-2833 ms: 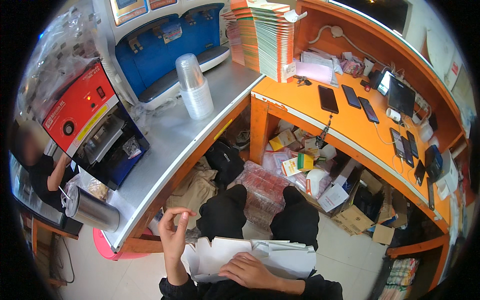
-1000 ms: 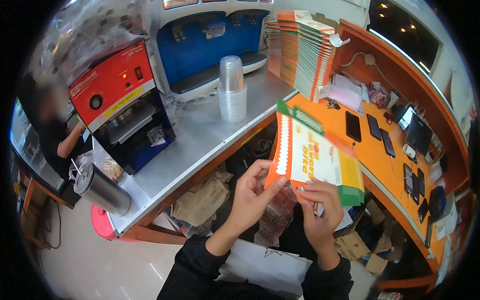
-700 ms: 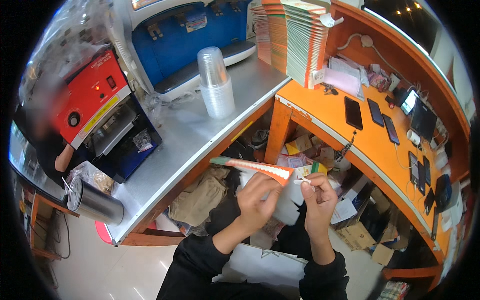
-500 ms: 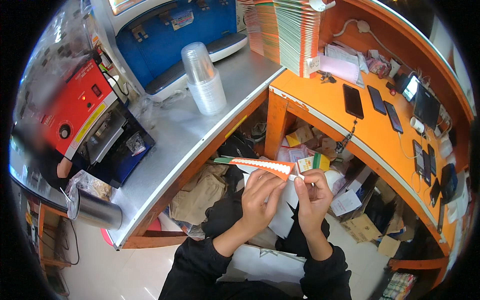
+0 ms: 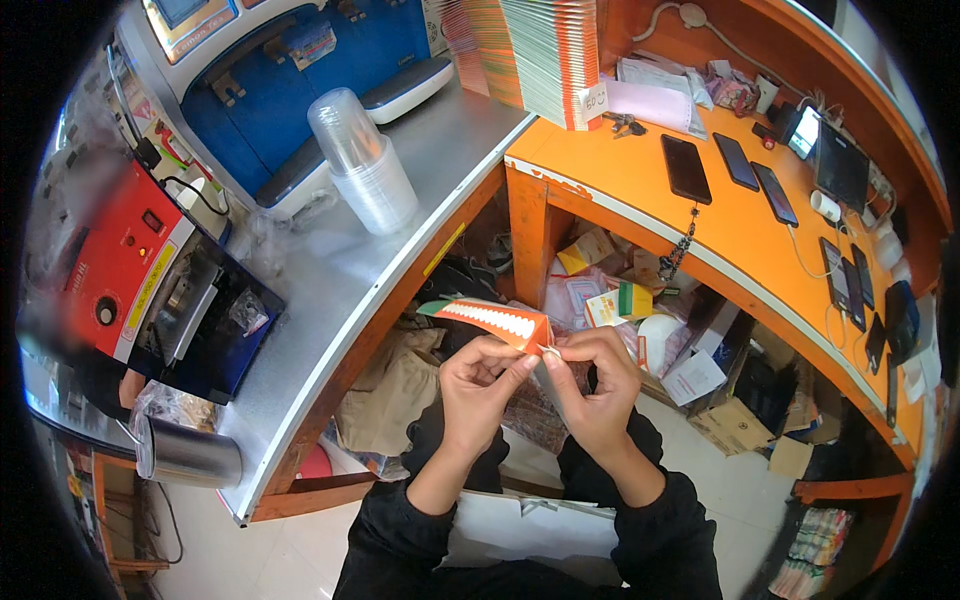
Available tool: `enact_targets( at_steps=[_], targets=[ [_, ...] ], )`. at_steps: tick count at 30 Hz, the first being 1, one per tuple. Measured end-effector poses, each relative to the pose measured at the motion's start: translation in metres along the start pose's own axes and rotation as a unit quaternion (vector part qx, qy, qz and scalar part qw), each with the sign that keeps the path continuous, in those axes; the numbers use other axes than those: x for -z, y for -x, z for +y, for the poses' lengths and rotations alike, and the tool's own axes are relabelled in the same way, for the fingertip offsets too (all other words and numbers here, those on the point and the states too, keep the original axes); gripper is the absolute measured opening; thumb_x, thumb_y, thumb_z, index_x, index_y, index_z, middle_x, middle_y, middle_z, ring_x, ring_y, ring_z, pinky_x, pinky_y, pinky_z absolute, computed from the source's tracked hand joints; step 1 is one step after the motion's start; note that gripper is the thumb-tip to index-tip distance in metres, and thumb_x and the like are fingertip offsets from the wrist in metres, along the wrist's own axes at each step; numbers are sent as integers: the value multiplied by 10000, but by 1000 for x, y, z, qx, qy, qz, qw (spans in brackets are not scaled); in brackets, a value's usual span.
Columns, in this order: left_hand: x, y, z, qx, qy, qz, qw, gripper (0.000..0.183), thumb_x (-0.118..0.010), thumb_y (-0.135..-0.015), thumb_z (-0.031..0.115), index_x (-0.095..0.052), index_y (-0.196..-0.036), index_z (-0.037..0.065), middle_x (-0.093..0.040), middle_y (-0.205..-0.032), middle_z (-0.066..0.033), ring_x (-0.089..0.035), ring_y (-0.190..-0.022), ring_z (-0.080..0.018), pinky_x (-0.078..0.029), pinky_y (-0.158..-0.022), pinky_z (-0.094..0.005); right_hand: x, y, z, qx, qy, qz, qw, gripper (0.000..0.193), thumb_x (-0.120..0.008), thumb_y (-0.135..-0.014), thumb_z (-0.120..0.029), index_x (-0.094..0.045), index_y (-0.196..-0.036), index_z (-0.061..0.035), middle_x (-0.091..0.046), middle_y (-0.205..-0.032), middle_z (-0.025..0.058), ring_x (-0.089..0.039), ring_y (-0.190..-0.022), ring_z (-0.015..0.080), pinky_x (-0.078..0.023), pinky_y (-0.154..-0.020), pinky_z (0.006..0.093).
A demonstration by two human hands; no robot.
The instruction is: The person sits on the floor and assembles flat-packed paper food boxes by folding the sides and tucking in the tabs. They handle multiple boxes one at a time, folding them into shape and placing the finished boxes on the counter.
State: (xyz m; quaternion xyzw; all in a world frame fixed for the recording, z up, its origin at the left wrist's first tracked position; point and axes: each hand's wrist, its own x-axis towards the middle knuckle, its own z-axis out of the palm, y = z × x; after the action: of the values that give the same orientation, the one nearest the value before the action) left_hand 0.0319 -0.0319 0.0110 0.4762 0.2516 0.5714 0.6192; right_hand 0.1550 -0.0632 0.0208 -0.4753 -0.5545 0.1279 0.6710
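Note:
Between my two hands, above my lap, is a folded paper carton (image 5: pixel 490 318) in orange and green with a row of white scallops. It points away to the upper left and tapers to a green end. My left hand (image 5: pixel 478 390) is closed on its near end, thumb and fingers pinching the lower edge. My right hand (image 5: pixel 598 385) pinches a small white flap at the carton's near right corner, thumb against fingers. The two thumbs are close together. White flat card (image 5: pixel 530 530) lies across my lap below the wrists.
A metal counter (image 5: pixel 300 340) on the left bears stacked clear plastic cups (image 5: pixel 365 170), a red machine (image 5: pixel 125 260) and a steel canister (image 5: pixel 190 452). Tall stacked cartons (image 5: pixel 540 60) and several phones (image 5: pixel 685 168) sit on the orange desk (image 5: pixel 570 150). Cardboard boxes (image 5: pixel 735 425) crowd below.
My hands have drawn closer together at the carton's near end. The white jagged-edged card that hung below them no longer shows there. The view has shifted, so surroundings sit further left.

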Motion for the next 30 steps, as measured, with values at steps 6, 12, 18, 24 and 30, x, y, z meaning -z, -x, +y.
enact_targets(
  at_steps=[6,12,18,24,30],
  targets=[
    [7,2,5,11,-6,5,1000,109,-633,-790,-57,-581,-869,-4,-639,-914,-95,-607,-850,-116,-475,-767,-231,-4,1,-1,-19,-8,-9,1000,84,-688,-728,4,-610,-762,2,-585,-760,99,-573,-703,182,-447,-647,263],
    [8,5,-1,-33,-40,6,999,78,-614,-810,-54,-605,-886,-38,-634,-931,-98,-604,-877,-121,-472,-783,-231,-14,6,1,-19,13,5,1000,79,-683,-737,-3,-610,-763,6,-582,-762,104,-575,-702,172,-445,-647,259],
    [-1,9,-4,-38,-33,25,998,133,-588,-827,-53,-594,-960,-41,-623,-949,-96,-594,-909,-122,-477,-772,-233,-16,10,2,33,72,0,997,153,-668,-736,6,-634,-885,-8,-590,-842,109,-584,-774,226,-460,-697,296],
    [4,-1,-1,68,75,117,988,253,-582,-859,34,-527,-1102,-8,-626,-939,-84,-592,-889,-114,-470,-773,-243,-19,21,-2,115,207,-109,965,407,-625,-767,-41,-563,-1170,-37,-539,-1081,130,-527,-1012,297,-424,-875,393],
    [5,6,-6,54,10,-52,997,190,-575,-857,15,-562,-1040,-35,-634,-963,-85,-597,-887,-121,-474,-771,-243,-6,9,-3,71,160,33,984,411,-639,-792,-157,-553,-1177,-40,-493,-1241,148,-473,-1139,336,-374,-957,400]
  ],
)
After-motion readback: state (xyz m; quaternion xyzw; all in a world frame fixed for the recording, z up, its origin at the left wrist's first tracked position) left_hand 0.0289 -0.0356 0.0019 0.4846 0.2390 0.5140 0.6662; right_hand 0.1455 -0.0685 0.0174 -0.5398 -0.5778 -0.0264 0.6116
